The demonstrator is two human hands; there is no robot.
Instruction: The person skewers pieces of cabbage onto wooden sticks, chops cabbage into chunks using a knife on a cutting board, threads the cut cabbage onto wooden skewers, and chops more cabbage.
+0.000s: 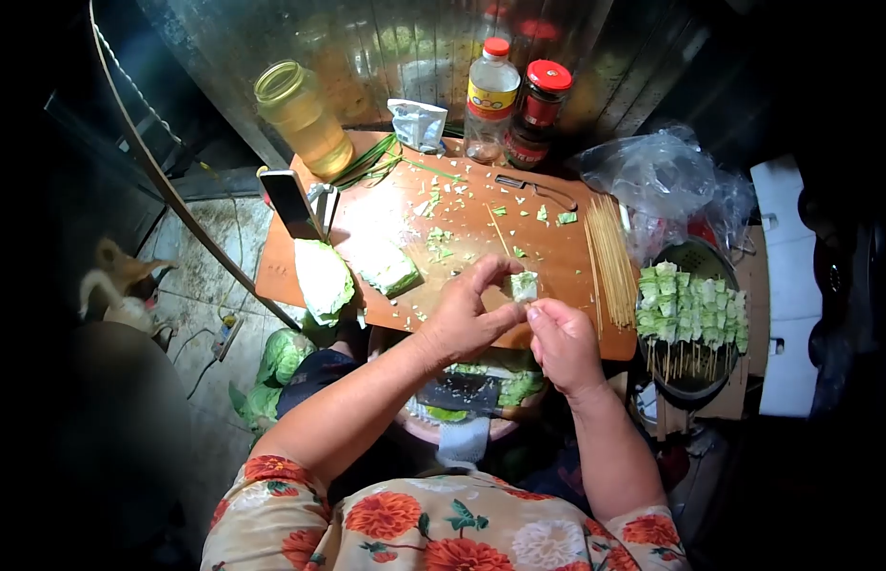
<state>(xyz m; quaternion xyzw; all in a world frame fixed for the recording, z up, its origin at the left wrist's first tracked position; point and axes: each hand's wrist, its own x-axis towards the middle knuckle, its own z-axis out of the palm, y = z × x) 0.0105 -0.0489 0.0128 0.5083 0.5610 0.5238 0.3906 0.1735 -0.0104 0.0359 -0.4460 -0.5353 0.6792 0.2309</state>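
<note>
A small stack of pale green cabbage pieces (524,286) is between my two hands, over the front part of the wooden board (557,249). My left hand (474,312) is curled, its thumb and fingers around the left side of the cabbage pieces. Just below them my right hand (563,344) is closed in a pinch; what its fingertips hold is too small to make out. One thin wooden stick (498,231) lies on the board beyond my left hand. A bundle of bare skewers (611,262) lies at the board's right side.
Skewered cabbage (690,309) rests on a dark basin (688,388) at right. Cut cabbage (387,266) and a phone (290,205) are on the board's left. Behind stand a yellow jar (305,119), a bottle (490,105) and red-lidded jars (546,93). Below, a tub holds a cleaver (458,391).
</note>
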